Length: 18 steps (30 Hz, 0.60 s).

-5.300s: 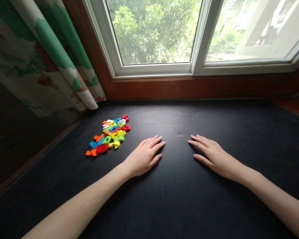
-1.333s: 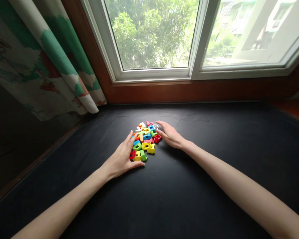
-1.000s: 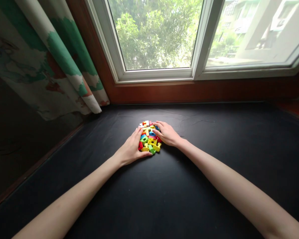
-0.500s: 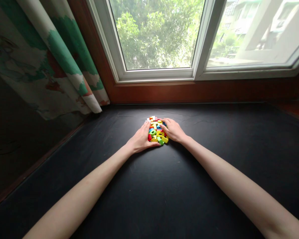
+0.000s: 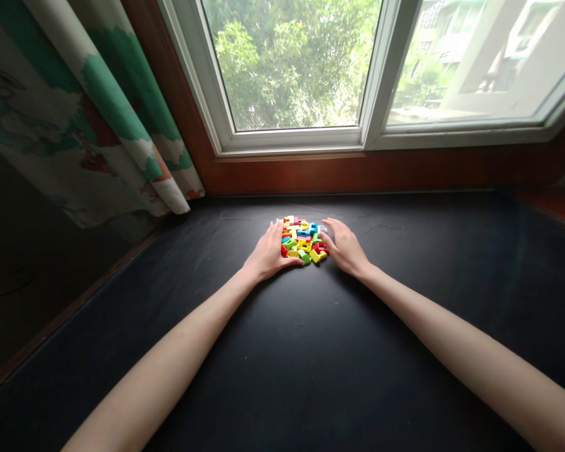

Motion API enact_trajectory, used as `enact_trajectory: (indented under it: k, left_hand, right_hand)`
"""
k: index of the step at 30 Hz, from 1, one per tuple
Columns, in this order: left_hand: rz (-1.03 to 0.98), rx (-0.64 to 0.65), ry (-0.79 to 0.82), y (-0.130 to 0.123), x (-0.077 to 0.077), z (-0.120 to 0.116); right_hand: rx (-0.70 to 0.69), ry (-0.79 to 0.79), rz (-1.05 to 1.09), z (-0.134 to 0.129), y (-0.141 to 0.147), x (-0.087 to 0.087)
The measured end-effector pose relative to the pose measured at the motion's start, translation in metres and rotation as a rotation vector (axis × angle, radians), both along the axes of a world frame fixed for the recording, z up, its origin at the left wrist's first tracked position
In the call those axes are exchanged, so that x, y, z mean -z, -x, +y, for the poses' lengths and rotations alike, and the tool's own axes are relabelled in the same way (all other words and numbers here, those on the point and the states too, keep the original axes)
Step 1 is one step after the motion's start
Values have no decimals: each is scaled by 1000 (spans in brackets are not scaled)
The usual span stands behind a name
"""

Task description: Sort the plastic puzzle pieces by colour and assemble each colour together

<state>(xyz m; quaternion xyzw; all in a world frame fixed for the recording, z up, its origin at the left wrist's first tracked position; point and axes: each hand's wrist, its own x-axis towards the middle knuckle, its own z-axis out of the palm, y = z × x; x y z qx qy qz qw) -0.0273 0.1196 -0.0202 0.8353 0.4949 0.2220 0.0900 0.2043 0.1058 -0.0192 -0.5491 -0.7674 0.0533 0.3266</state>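
Moving apart, left hand (image 5: pixel 267 253) and right hand (image 5: pixel 346 248) flank plastic blocks (image 5: pixel 303 239)

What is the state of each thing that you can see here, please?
colored plastic pieces: lying together in one pile
left hand: open, touching the pieces' left side
right hand: open, at the pieces' right side
curtain: hanging in folds
window: looks closed

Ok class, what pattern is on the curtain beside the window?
The curtain has green and rust-red blotches on white, clearest in the head view.
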Motion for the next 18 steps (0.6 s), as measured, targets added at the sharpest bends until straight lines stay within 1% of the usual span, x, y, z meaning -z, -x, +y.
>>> enact_trajectory:
  k: [5, 8, 11, 13, 15, 18]
  left_hand:
    - [29, -54, -59, -1, -5, -8]
    - [58, -63, -88, -6, -7, -15]
    - [117, -40, -116, -15, -7, -21]
    - [146, -37, -105, -21, -6, -23]
    - [157, -51, -86, -26, -5, -22]
    - [158, -68, -82, -30, -3, -17]
  right_hand:
    - [-58, -26, -65, -51, -22, -2]
    - [-131, -45, -101, -69, -28, -4]
    - [-256, -74, -170, -73, -27, -7]
    - [-324, -75, -226, -72, -24, -9]
    - [-348, -54, -269, -70, -21, -11]
    - [-308, -9, -303, -70, -19, -12]
